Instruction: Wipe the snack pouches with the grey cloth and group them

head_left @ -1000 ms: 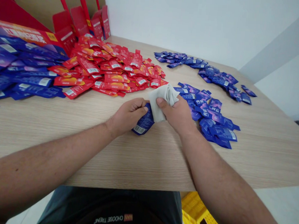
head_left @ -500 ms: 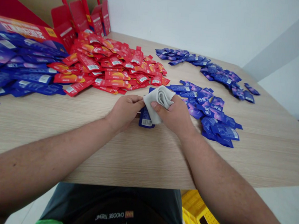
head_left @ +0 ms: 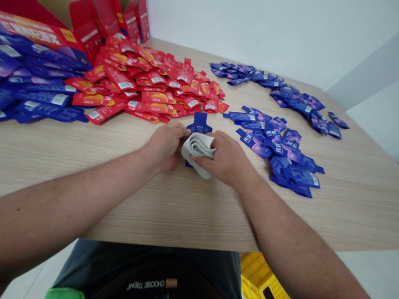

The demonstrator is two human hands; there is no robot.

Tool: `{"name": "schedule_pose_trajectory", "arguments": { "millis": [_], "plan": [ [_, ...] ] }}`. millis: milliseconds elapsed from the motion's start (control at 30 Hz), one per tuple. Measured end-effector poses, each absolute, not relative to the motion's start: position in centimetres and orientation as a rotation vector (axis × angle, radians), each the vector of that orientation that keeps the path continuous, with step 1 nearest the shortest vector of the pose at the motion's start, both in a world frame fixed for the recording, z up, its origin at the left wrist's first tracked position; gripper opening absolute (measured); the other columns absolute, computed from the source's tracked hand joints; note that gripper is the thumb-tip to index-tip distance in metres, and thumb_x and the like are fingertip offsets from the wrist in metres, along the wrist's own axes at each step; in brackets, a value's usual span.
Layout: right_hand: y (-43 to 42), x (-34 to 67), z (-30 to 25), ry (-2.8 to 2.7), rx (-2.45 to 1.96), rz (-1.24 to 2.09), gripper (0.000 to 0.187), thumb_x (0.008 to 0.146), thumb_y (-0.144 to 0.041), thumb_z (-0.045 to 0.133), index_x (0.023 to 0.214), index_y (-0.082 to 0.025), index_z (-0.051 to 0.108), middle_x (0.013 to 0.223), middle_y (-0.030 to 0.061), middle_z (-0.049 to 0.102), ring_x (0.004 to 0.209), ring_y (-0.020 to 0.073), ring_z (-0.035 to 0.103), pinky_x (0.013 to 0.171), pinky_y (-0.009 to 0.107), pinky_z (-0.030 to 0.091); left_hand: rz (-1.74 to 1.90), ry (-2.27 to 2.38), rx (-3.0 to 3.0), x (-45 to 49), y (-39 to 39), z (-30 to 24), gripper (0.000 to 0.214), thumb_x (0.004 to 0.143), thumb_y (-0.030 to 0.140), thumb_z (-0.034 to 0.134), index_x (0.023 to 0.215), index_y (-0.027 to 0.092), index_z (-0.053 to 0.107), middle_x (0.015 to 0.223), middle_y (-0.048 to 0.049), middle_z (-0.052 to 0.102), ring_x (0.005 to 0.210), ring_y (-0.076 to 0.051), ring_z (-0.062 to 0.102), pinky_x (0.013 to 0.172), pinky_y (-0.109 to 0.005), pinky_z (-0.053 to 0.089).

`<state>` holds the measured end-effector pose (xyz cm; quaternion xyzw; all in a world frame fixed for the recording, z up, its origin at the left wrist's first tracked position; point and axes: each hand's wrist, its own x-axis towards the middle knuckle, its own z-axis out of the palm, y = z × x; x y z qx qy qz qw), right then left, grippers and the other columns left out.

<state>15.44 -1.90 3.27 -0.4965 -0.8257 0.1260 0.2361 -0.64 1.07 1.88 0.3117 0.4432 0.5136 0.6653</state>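
A blue sachet (head_left: 199, 123) lies on the wooden table (head_left: 182, 203) in front of me, its top end showing beyond my hands. My left hand (head_left: 164, 144) is closed on the sachet's left side and pins it down. My right hand (head_left: 221, 158) is closed around a folded white cloth (head_left: 196, 150) and presses it onto the sachet's lower part, which is hidden under it.
A heap of red sachets (head_left: 156, 85) lies behind, blue packs (head_left: 26, 87) at far left, red cartons (head_left: 102, 15) at the back. More blue sachets (head_left: 281, 150) lie to my right and further back (head_left: 275, 88). A yellow crate (head_left: 268, 291) stands under the table edge.
The sachet went from held up to flat on the table. My right hand slid the cloth down over its lower part, so the top end now shows.
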Motion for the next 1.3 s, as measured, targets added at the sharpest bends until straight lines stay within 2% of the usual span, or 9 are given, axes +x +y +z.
{"name": "schedule_pose_trajectory", "arguments": {
  "millis": [167,300,433,567,733,867,1067,1200,1300],
  "plan": [
    [-2.1,15.3,3.3,-2.141,-1.466,0.169,0.027,0.083,-0.043,0.067,0.095,-0.018,0.066,0.092,0.0080,0.063,0.089,0.0253,0.057,0.080,0.036,0.045,1.143,0.967,0.781,-0.7,0.8,1.9,0.017,0.072,0.010,0.062,0.068,0.019,0.048,0.058,0.0046,0.051,0.051,-0.010,0.051,0.050,-0.024,0.043],
    [-2.3,15.1,3.2,-2.356,-1.363,0.236,0.021,0.083,-0.038,0.068,0.092,-0.020,0.065,0.092,0.0063,0.063,0.090,0.0237,0.057,0.077,0.034,0.044,1.144,1.033,0.869,-0.7,0.4,2.0,0.019,0.072,0.012,0.065,0.066,0.019,0.048,0.054,0.0054,0.048,0.046,-0.008,0.045,0.044,-0.022,0.035],
    [-2.4,15.0,3.2,-2.214,-1.447,0.161,0.027,0.085,-0.044,0.067,0.094,-0.020,0.064,0.095,0.0080,0.062,0.090,0.0239,0.056,0.076,0.034,0.044,1.187,1.024,0.875,-0.8,0.5,2.1,0.018,0.073,0.012,0.063,0.068,0.019,0.048,0.055,0.0053,0.049,0.047,-0.009,0.047,0.047,-0.022,0.040],
    [-2.3,15.2,3.0,-2.283,-1.340,0.207,0.022,0.084,-0.040,0.068,0.093,-0.020,0.065,0.095,0.0072,0.063,0.091,0.0235,0.057,0.077,0.033,0.045,1.207,1.060,0.874,-0.8,0.7,2.2,0.018,0.077,0.012,0.062,0.067,0.019,0.048,0.054,0.0051,0.047,0.046,-0.009,0.045,0.045,-0.022,0.036],
    [-1.7,15.4,2.8,-2.232,-1.355,0.238,0.025,0.082,-0.041,0.070,0.094,-0.020,0.066,0.090,0.0053,0.062,0.089,0.0230,0.058,0.079,0.034,0.046,1.261,1.016,0.817,-1.1,1.3,2.3,0.022,0.080,0.010,0.057,0.066,0.020,0.043,0.053,0.0055,0.045,0.045,-0.009,0.046,0.044,-0.021,0.037],
    [-1.5,16.0,3.4,-2.383,-1.330,0.373,0.023,0.078,-0.039,0.074,0.088,-0.019,0.068,0.088,0.0051,0.064,0.085,0.0226,0.060,0.077,0.034,0.046,1.289,1.007,0.790,-1.4,1.7,2.3,0.020,0.078,0.011,0.058,0.069,0.020,0.042,0.057,0.0049,0.050,0.048,-0.010,0.051,0.045,-0.021,0.042],
    [-0.1,17.8,3.2,-1.812,-1.471,0.526,0.050,0.079,-0.058,0.071,0.109,-0.018,0.070,0.098,0.0081,0.074,0.086,0.0263,0.067,0.078,0.040,0.051,1.099,0.944,0.870,-0.9,0.6,2.5,0.019,0.077,0.012,0.058,0.074,0.021,0.041,0.060,0.0043,0.053,0.053,-0.013,0.056,0.050,-0.027,0.052],
    [1.6,19.2,2.1,-1.494,-1.534,0.320,0.050,0.081,-0.046,0.069,0.119,-0.013,0.069,0.110,0.0138,0.075,0.098,0.0291,0.069,0.089,0.043,0.052,1.003,0.907,0.918,-0.7,0.0,2.3,0.021,0.077,0.013,0.059,0.073,0.021,0.040,0.060,0.0046,0.051,0.052,-0.013,0.052,0.046,-0.025,0.050],
    [1.7,19.4,2.2,-1.420,-1.552,0.327,0.053,0.081,-0.045,0.069,0.124,-0.013,0.068,0.112,0.0147,0.075,0.101,0.0296,0.070,0.091,0.044,0.053,1.034,0.891,0.939,-1.2,0.2,3.0,0.021,0.078,0.016,0.060,0.073,0.021,0.040,0.061,0.0046,0.049,0.053,-0.013,0.052,0.047,-0.026,0.050]
  ]
}}
